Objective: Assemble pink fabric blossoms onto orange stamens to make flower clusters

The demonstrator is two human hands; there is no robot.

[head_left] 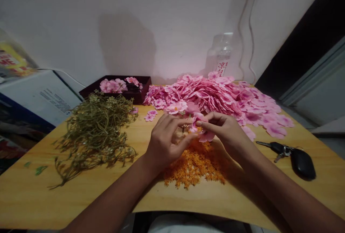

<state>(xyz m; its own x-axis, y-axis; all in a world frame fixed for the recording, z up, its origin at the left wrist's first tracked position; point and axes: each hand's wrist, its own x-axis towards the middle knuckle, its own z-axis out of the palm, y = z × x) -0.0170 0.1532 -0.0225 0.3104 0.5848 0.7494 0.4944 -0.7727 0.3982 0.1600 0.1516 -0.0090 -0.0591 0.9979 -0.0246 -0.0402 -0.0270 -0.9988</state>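
Above the middle of the table, a pink artificial flower (198,118) with an orange centre is pinched between both hands. My left hand (166,136) grips it from the left with thumb and forefinger. From the right, my right hand (228,128) has its thumb and fingers closed on the petals. Another pink flower (176,107) shows just behind my left hand, seemingly on the same stem, which is mostly hidden. Below the hands lies a heap of small orange flower centres (191,170). A large pile of pink petals (215,94) spreads behind them.
Green plastic stems (99,128) are heaped at the left, before a dark box (144,94) holding pink flowers. Keys with a black fob (302,164) lie at the right. A clear plastic bottle (221,55) stands by the wall. Left of the table is a white carton (40,94).
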